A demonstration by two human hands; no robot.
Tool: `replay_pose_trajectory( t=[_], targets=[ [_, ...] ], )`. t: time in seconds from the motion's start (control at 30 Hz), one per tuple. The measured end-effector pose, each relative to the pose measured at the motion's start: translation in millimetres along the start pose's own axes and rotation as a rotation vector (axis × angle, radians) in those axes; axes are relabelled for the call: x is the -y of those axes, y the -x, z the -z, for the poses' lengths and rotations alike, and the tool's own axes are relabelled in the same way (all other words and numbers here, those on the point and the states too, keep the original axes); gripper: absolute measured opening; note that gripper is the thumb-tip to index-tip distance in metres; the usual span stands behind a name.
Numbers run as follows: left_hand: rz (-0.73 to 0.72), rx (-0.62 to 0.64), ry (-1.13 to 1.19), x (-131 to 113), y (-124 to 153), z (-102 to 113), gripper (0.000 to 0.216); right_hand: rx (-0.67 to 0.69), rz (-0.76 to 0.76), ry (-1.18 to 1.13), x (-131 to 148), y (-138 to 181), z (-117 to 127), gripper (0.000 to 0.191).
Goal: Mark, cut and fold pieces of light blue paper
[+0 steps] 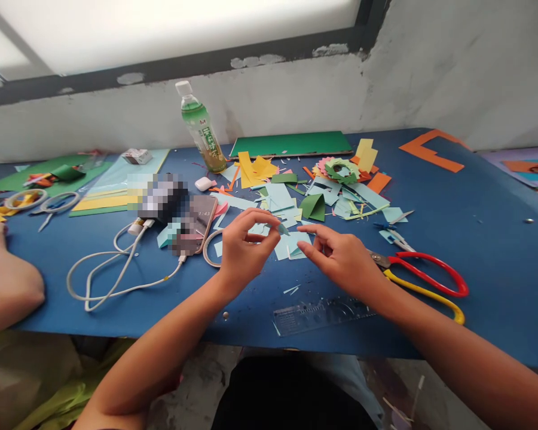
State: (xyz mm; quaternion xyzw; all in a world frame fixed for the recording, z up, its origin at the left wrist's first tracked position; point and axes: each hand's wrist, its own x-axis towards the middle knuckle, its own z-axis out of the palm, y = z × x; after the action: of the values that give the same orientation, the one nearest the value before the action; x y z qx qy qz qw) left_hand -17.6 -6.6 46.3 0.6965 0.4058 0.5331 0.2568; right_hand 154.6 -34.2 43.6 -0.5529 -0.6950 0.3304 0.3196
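My left hand [245,245] hovers over the blue table [497,251] with its fingers pinched on a small light-blue paper piece [283,229]. My right hand [341,257] is just to the right of it, fingers loosely spread and holding nothing, its fingertips near light-blue paper scraps [291,246] lying on the table. Red-and-yellow-handled scissors [424,278] lie right beside my right wrist. A clear ruler [316,313] lies near the table's front edge between my forearms.
Cut coloured paper and a paper flower [341,169] litter the table's middle. A green tea bottle [201,128] stands at the back, a green sheet [291,144] behind. A phone [197,224] with white cable [112,269] lies left. Another person's arm [6,280] rests at far left.
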Motion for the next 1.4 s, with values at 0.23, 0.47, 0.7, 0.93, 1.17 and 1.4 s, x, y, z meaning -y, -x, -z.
replay_pose_trajectory(
  t=[0.23, 0.47, 0.7, 0.93, 1.17, 1.4],
  targets=[
    [0.207, 0.108, 0.068, 2.3, 3.7, -4.2, 0.011, -0.184, 0.250, 0.073, -1.8, -2.2, -5.6, 0.022],
    [0.078, 0.243, -0.062, 0.5, 9.3, -6.5, 0.011, -0.223, 0.390, 0.277, -5.9, 0.8, -10.4, 0.016],
    [-0.051, 0.332, -0.247, 6.9, 14.2, -2.7, 0.010, -0.294, 0.473, 0.513, -7.1, 6.0, -9.1, 0.026],
    [0.006, 0.369, -0.222, 6.2, 15.2, -2.0, 0.011, -0.169, 0.222, 0.278, -8.3, 4.2, -6.4, 0.031],
    [0.163, 0.348, -0.037, 8.4, 9.4, -2.6, 0.015, -0.054, 0.044, -0.058, -3.8, -0.7, -2.7, 0.026],
    [0.127, 0.398, -0.022, 10.5, 7.6, -3.0, 0.016, -0.014, -0.023, -0.261, -5.2, -5.2, -1.2, 0.025]
  ],
)
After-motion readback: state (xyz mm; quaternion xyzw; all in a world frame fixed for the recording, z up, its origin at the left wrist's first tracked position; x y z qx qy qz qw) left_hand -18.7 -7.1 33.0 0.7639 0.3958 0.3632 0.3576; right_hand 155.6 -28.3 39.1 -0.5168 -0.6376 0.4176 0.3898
